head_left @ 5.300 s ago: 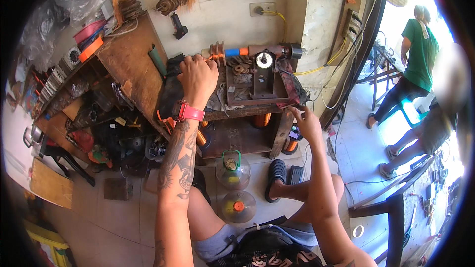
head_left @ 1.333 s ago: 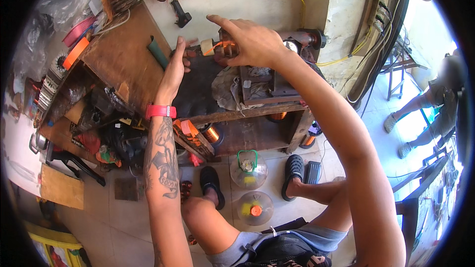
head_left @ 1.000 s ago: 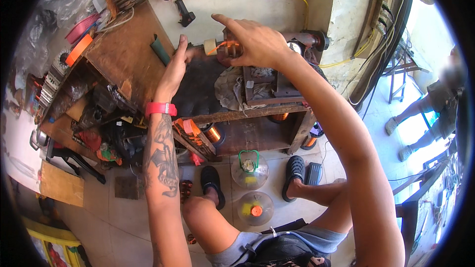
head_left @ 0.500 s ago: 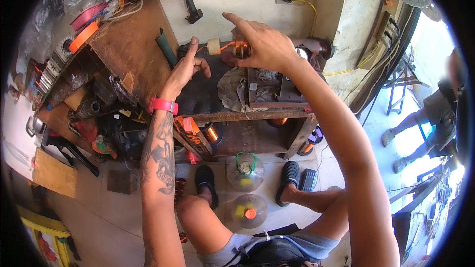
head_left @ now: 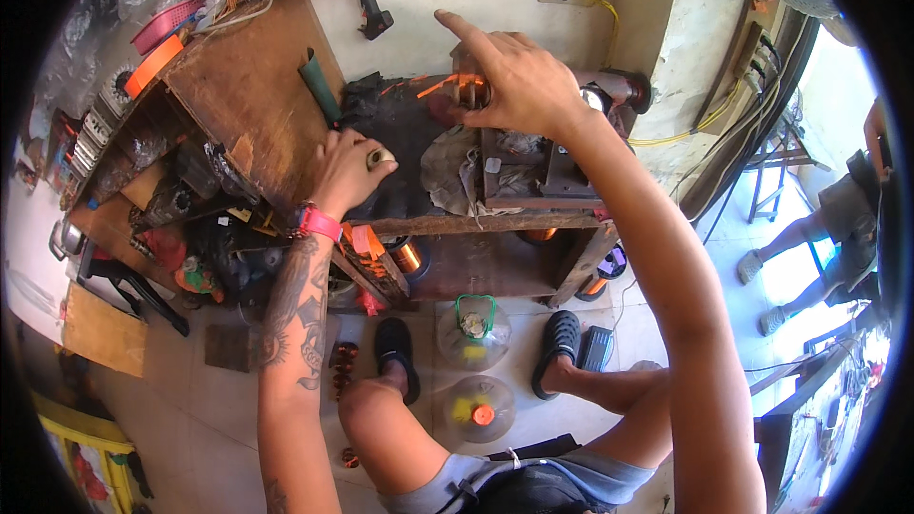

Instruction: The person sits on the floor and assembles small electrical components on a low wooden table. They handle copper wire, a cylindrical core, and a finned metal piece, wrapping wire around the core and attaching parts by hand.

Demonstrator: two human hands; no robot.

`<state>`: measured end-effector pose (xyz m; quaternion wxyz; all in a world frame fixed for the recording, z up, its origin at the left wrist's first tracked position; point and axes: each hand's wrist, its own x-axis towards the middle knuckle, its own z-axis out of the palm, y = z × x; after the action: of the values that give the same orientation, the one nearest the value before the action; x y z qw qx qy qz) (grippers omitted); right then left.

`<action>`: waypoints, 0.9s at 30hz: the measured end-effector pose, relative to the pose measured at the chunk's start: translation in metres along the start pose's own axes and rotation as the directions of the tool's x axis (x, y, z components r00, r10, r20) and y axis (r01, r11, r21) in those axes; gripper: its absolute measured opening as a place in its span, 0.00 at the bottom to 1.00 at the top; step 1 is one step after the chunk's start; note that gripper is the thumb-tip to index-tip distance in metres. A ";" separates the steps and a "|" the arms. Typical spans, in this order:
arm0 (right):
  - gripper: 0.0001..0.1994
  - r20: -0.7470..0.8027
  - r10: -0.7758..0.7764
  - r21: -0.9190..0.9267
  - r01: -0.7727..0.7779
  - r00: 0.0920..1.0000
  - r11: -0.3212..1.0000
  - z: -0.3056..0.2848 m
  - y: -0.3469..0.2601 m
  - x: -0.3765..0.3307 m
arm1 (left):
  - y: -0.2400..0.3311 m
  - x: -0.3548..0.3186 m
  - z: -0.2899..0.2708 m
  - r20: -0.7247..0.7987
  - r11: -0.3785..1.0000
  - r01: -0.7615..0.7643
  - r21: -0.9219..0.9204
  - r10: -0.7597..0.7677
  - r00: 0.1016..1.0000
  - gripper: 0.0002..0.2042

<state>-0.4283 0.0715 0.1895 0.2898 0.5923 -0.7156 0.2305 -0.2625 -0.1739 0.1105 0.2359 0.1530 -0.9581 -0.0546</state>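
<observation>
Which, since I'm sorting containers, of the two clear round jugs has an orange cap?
The clear round jug nearer the grey shorts; the other clear jug has a green handle.

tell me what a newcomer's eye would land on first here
Probably the red wristband, left of centre, at the base of the left hand, which grips a pale cylinder. Next, perhaps, the clear green-handled bottle on the tiled floor below centre.
</observation>
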 end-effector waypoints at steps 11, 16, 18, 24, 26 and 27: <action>0.60 -0.192 -0.172 -0.074 0.161 0.966 0.984 -0.029 0.004 -0.021 | 0.108 0.038 0.037 0.055 -0.412 0.062 -0.909 0.030 0.998 0.23; 0.47 -0.034 -0.053 0.022 0.053 0.998 0.998 -0.027 0.006 -0.030 | 0.104 0.042 0.031 -0.007 -0.259 -0.015 -0.966 -0.033 0.999 0.22; 0.45 -0.097 -0.118 -0.023 0.117 0.988 0.993 -0.015 0.000 -0.018 | 0.095 0.043 0.027 -0.027 -0.247 -0.043 -0.968 -0.070 0.997 0.25; 0.34 -0.056 -0.215 0.015 0.216 0.975 0.976 0.035 -0.055 0.033 | 0.026 0.010 -0.010 -0.051 -0.139 -0.073 -0.988 -0.156 0.986 0.30; 0.31 -0.128 -0.238 0.179 0.258 0.963 0.949 0.057 -0.081 0.033 | 0.007 -0.017 -0.020 -0.029 -0.124 -0.052 -0.991 -0.180 0.983 0.28; 0.34 -0.055 -0.091 0.389 0.105 0.994 0.915 0.066 -0.093 0.017 | 0.004 -0.030 -0.020 0.040 -0.082 0.022 -0.996 -0.224 0.974 0.29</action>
<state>-0.3482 -0.0031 0.1523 0.1897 0.6691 -0.6193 0.3644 -0.2283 -0.1610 0.1160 0.3320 0.0224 -0.5756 -0.7469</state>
